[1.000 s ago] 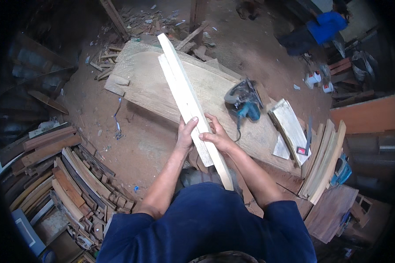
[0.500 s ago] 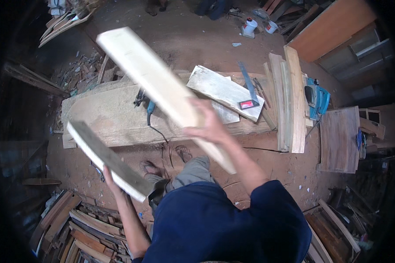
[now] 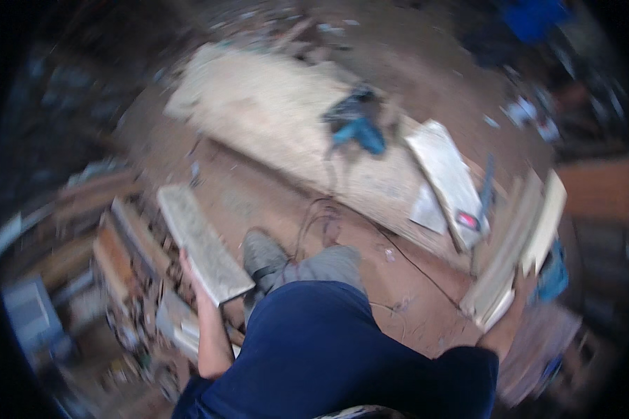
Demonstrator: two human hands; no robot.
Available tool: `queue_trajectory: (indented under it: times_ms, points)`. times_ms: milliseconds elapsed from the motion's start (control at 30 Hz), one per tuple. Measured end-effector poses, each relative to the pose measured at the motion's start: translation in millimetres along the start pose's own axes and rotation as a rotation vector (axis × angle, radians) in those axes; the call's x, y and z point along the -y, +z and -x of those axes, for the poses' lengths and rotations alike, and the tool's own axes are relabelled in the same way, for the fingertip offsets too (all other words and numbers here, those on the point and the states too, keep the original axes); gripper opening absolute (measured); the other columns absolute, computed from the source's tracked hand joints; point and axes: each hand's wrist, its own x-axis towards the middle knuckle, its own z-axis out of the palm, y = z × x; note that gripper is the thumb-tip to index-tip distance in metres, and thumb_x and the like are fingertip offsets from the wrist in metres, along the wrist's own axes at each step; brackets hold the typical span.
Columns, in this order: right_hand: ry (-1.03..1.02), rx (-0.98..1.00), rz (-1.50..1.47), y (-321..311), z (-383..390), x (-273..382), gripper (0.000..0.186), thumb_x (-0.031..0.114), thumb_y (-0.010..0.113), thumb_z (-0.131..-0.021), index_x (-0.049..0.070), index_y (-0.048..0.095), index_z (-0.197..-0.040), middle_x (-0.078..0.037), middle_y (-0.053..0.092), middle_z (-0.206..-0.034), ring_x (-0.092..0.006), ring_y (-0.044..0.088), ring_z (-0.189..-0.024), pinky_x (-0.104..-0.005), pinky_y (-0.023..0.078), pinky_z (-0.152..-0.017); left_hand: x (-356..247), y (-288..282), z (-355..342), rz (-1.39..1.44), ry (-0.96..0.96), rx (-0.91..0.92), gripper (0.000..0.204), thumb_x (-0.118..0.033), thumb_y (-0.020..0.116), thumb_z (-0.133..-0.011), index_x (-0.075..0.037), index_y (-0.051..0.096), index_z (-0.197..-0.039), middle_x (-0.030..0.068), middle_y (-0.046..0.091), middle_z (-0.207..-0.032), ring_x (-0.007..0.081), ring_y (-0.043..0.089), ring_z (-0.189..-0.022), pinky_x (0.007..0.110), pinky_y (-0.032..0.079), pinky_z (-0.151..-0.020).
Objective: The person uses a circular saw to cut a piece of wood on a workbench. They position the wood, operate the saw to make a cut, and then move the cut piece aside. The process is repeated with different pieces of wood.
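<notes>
Brown dirt floor point(image 3: 433, 325) is spreading around a wide slab point(image 3: 258, 105), all blurring; a blue saw point(image 3: 360, 133) is sitting on the slab, a whitish board point(image 3: 442, 164) lying to its right. Left hand point(image 3: 191, 271) is gripping a short greyish plank point(image 3: 206, 244) by its left edge, keeping it left of the legs point(image 3: 332, 265). Right hand point(image 3: 523, 288) is reaching far right, touching a pale plank point(image 3: 546, 220) at the stack point(image 3: 500, 248); blur is hiding whether its fingers are gripping. Half a second back it was holding a pale plank near the slab; now only the greyish plank is clearly staying in hand
</notes>
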Motion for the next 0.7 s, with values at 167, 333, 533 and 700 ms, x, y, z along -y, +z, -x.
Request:
queue_trajectory:
  times_ms: [167, 333, 533, 700]
  points:
    - [0.116, -0.002, 0.354, 56, -17, 49, 0.076, 0.059, 0.059, -0.088, 0.005, 0.053, -0.141, -0.028, 0.059, -0.130, -0.0447, 0.055, -0.122, -0.0527, 0.045, -0.101, -11, -23, 13, 0.345, 0.024, 0.139, 0.090, -0.068, 0.053, -0.086, 0.001, 0.043, -0.142, 0.0273, 0.062, -0.118, 0.0380, 0.067, -0.100, 0.050, 0.058, -0.084]
    - [-0.622, -0.210, 0.090, 68, -86, 225, 0.060, 0.046, 0.061, -0.094, 0.000, 0.059, -0.132, -0.030, 0.057, -0.132, -0.0460, 0.054, -0.121, -0.0519, 0.043, -0.104, 35, -80, 15, 0.514, 0.066, -0.014, 0.088, -0.066, 0.058, -0.084, -0.001, 0.046, -0.141, 0.0279, 0.061, -0.119, 0.0403, 0.068, -0.101, 0.053, 0.059, -0.084]
    - [-0.929, -0.228, -0.200, 35, -99, 446, 0.056, 0.039, 0.066, -0.095, -0.002, 0.059, -0.132, -0.026, 0.057, -0.133, -0.0380, 0.053, -0.124, -0.0432, 0.042, -0.106, 49, -141, 56, 0.628, 0.091, -0.092, 0.073, -0.040, 0.059, -0.079, 0.000, 0.049, -0.139, 0.0273, 0.062, -0.122, 0.0392, 0.065, -0.110, 0.053, 0.054, -0.095]
    - [-1.069, 0.064, -0.390, -2, -29, 558, 0.050, 0.033, 0.066, -0.096, 0.001, 0.059, -0.134, -0.021, 0.060, -0.131, -0.0289, 0.060, -0.116, -0.0387, 0.049, -0.096, 106, -220, 82, 0.382, 0.076, -0.547, 0.059, -0.024, 0.049, -0.081, 0.006, 0.050, -0.131, 0.0248, 0.060, -0.125, 0.0362, 0.061, -0.114, 0.047, 0.049, -0.101]
